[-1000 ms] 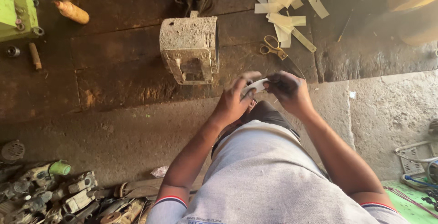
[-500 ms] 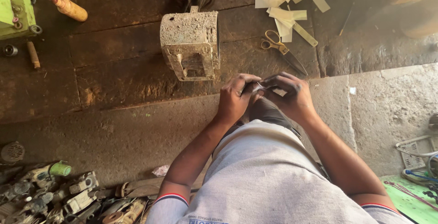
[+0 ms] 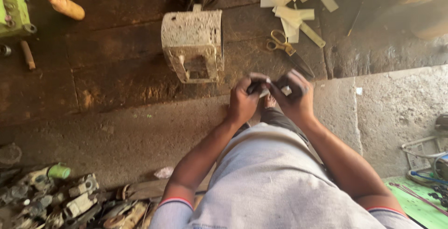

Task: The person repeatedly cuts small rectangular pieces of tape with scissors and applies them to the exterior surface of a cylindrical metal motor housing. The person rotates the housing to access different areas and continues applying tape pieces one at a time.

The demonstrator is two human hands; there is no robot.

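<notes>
Hands: the left hand and the right hand met in front of the person's chest, fingertips turned toward each other.
Fingers: both sets were curled narrow around a small dark part with a pale strip on it; the left thumb pressed over its top and the right fingers wrapped its far end.
Part: it sat between the fingertips of both hands, lifted off the floor; its exact kind was too small to tell.
Beyond the fingers: a worn, pale metal housing stood just past the left fingertips, and yellow-handled scissors lay just past the right ones.
Farther out: cut pale strips lay scattered behind the scissors.
Left side: a green machine and a tan bottle lay well apart from the hands.
Progress: by my reading, the strips were already cut and one was being worked onto the part; the wrapping looked unfinished, with several strips unused.
</notes>
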